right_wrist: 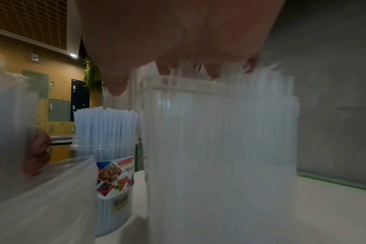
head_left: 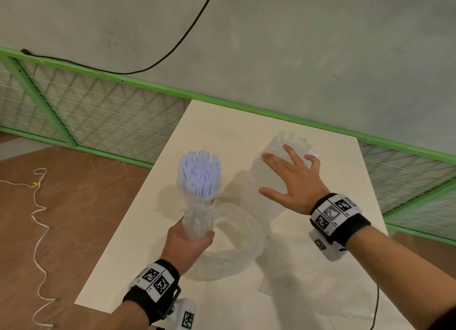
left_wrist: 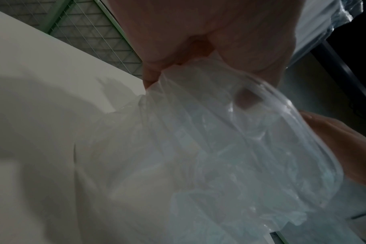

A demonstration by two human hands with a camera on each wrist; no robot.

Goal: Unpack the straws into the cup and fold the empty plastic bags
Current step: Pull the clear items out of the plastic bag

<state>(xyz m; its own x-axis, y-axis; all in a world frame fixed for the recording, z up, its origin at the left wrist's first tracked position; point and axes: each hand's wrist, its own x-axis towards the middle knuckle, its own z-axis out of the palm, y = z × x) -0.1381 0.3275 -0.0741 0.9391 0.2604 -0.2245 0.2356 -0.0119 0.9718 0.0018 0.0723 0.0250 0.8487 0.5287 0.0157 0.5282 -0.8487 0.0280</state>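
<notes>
Left hand (head_left: 188, 240) fingers clamped on bag (head_left: 197, 221); right hand (head_left: 293, 179), fingers spread, atop upright cup (head_left: 271, 181) at 1 o'clock.

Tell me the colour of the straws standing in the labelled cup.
Pale blue-lilac straws; clearest in the head view.

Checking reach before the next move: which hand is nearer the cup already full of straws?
Left. The left hand grips a plastic bag just in front of the cup; the right hand is off to its right, over another straw container.
</notes>
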